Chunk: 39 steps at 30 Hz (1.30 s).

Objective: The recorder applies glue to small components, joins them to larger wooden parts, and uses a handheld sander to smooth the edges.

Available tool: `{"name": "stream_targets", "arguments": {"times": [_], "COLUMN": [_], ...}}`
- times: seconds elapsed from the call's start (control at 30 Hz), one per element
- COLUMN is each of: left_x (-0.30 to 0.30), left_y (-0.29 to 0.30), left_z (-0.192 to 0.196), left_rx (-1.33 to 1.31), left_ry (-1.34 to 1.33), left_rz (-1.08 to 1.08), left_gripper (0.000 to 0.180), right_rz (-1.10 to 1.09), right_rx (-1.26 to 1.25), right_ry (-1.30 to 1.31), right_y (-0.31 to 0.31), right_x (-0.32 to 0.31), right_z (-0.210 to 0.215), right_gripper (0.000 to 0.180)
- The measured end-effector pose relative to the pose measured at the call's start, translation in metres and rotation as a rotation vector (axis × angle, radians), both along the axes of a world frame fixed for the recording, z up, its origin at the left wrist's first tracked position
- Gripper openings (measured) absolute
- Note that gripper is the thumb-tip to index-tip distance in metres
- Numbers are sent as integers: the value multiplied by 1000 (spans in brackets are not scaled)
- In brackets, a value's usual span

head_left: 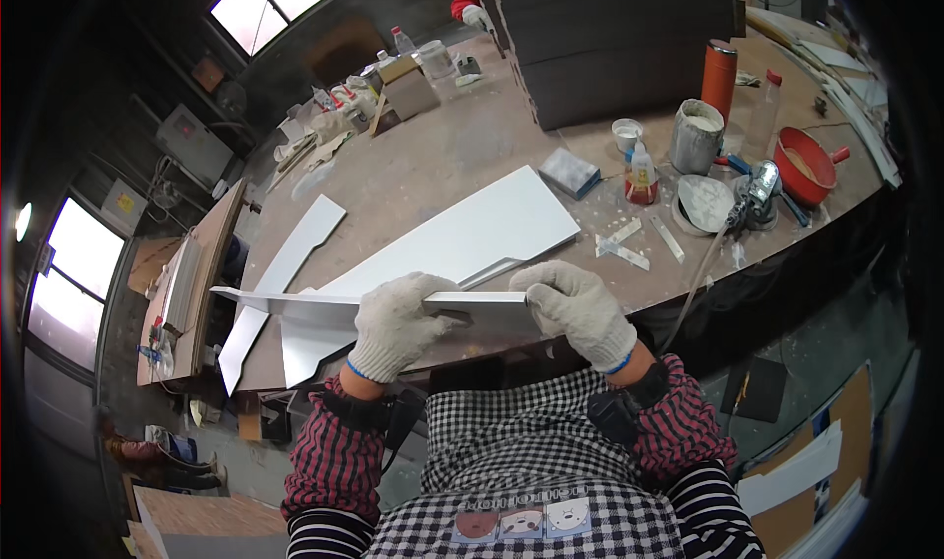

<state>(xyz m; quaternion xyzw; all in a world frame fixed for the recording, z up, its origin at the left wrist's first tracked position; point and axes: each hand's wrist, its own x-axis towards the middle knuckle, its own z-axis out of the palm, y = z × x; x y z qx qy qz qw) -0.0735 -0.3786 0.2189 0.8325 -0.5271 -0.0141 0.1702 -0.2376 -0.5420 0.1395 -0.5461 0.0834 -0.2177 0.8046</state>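
Note:
Both my hands wear off-white knitted gloves. A long white panel [489, 299] is held tilted up between them at the table's near edge, its narrow edge toward me and its far end reaching out to the left. My left hand [393, 325] is closed around the panel partway along. At its right end, my right hand [578, 311] grips the corner with thumb and fingers. Just beyond lies a wide white board [472, 227] flat on the table. To the left, a narrower white strip with a notched outline [300, 247] lies partly under the held panel.
On the brown worktable [393, 176] stand an orange flask [720, 77], a can of pale paste [694, 136], a red pan [808, 166], a glue bottle [641, 177] and a sanding block [569, 173]. An air tool [757, 193] trails a hose. Behind rises a large dark box [619, 48].

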Motion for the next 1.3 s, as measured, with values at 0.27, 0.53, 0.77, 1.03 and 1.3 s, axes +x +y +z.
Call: {"name": "stream_targets", "arguments": {"times": [0.27,0.53,0.77,1.03,1.3], "left_x": [1,0,-3,-3,-4], "left_y": [3,0,0,4,4], "left_z": [-10,-17,-17,-20,-20], "left_rx": [-38,16,38,25,28], "left_ry": [-51,-137,-155,-167,-154], "left_rz": [-42,-45,-32,-57,-52], "left_gripper": [30,30,30,32,33], "right_rz": [-13,-81,-21,-84,-107], "right_rx": [-8,-22,21,223,198], "right_ry": [12,4,11,-126,-108], "right_y": [1,-4,-7,-2,-5], "right_x": [-2,-7,-10,-11,-10], "right_z": [-3,-12,-20,-25,-28], "right_gripper": [25,26,28,46,42]}}
